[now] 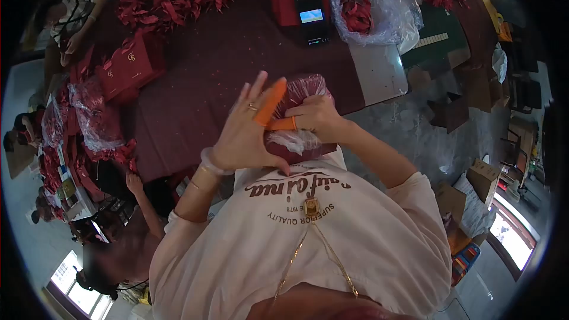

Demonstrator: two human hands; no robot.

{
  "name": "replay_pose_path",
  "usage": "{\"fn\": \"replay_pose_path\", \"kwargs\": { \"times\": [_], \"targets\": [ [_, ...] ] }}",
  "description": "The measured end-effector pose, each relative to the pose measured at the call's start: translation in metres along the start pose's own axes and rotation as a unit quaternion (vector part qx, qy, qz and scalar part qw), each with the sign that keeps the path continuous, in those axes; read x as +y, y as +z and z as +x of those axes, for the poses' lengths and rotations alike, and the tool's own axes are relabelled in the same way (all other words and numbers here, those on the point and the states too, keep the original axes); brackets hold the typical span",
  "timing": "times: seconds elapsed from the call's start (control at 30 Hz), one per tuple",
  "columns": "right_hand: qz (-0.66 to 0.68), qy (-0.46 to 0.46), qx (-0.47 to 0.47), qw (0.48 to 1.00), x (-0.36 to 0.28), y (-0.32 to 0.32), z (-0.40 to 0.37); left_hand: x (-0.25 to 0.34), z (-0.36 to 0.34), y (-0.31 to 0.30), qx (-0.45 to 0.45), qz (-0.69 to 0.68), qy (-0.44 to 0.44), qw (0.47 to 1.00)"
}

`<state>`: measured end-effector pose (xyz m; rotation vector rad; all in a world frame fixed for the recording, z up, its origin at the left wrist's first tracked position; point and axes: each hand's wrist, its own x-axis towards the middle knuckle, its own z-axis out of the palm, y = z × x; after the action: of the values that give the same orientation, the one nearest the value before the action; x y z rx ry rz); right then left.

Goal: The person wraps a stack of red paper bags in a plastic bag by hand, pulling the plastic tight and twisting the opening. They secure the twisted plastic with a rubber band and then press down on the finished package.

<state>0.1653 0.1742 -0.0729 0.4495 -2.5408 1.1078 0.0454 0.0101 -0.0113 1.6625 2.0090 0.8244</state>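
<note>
In front of my chest, at the table's edge, is a dark red package [309, 84] covered in clear plastic film. My right hand [320, 117] is closed in a fist on the crumpled film over it, an orange finger cover on its outstretched digit pointing left. My left hand [242, 127] stands open beside the package, fingers spread, with an orange finger cover on one finger and a ring on another. Its thumb points down toward the package's near end. Bunched whitish film [294, 140] shows beneath the hands.
A dark red cloth [195, 83] covers the table. At its far side are a phone-like device [311, 18], a plastic bag [379, 9] holding red ribbon, and red ribbon bundles [160, 9]. Red gift bags [127, 71] stand left, near people [80, 6]. Cardboard boxes [483, 181] lie right.
</note>
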Motion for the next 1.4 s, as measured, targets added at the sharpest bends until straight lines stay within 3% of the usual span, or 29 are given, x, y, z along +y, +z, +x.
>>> {"fn": "replay_pose_path", "kwargs": {
  "times": [0.13,0.27,0.33,0.4,0.5,0.57,0.63,0.8,0.87,0.9,0.97,1.1,1.17,1.2,1.4],
  "targets": [
    [0.044,-0.001,0.018,0.999,0.003,-0.008,0.001,-0.003,0.003,0.026,0.030,0.104,-0.017,0.994],
    [0.056,-0.001,0.027,0.998,0.004,-0.012,-0.002,0.000,0.008,0.032,0.047,0.089,-0.031,0.994],
    [0.280,0.144,0.049,0.948,-0.009,-0.015,-0.002,0.001,0.004,0.039,0.082,0.128,-0.018,0.988],
    [0.391,0.215,0.087,0.891,-0.012,-0.016,0.003,-0.002,0.004,0.043,0.088,0.136,-0.019,0.987],
    [0.321,0.265,0.069,0.907,-0.011,-0.014,0.001,0.002,0.001,0.045,0.094,0.128,-0.053,0.986],
    [0.348,0.210,0.109,0.907,-0.008,-0.007,-0.002,-0.001,0.000,0.048,0.127,0.151,-0.026,0.980],
    [0.488,0.316,0.191,0.791,-0.015,-0.016,-0.005,0.005,-0.003,0.047,0.130,0.159,-0.023,0.978],
    [0.418,0.320,0.231,0.819,-0.027,-0.016,-0.003,0.000,-0.005,0.044,0.132,0.081,0.010,0.988],
    [0.286,0.269,0.268,0.880,-0.028,-0.011,-0.002,0.002,-0.002,0.046,0.165,0.100,0.005,0.981],
    [0.286,0.269,0.268,0.880,-0.032,-0.011,0.000,0.002,-0.002,0.046,0.164,0.100,0.004,0.981],
    [0.383,0.336,0.261,0.820,-0.041,-0.013,0.005,0.004,-0.004,0.046,0.176,0.093,0.007,0.980],
    [0.317,0.343,0.260,0.845,-0.039,0.005,0.012,0.000,-0.009,0.047,0.170,0.101,0.011,0.980],
    [0.056,0.242,0.167,0.954,-0.034,0.012,0.013,-0.005,-0.013,0.050,0.182,0.082,0.017,0.980],
    [0.007,0.237,0.138,0.962,-0.035,0.012,0.015,-0.007,-0.015,0.052,0.180,0.077,0.016,0.981],
    [0.030,0.203,0.169,0.964,-0.002,0.041,0.011,-0.037,-0.015,0.070,0.178,0.034,0.021,0.983]
  ]
}}
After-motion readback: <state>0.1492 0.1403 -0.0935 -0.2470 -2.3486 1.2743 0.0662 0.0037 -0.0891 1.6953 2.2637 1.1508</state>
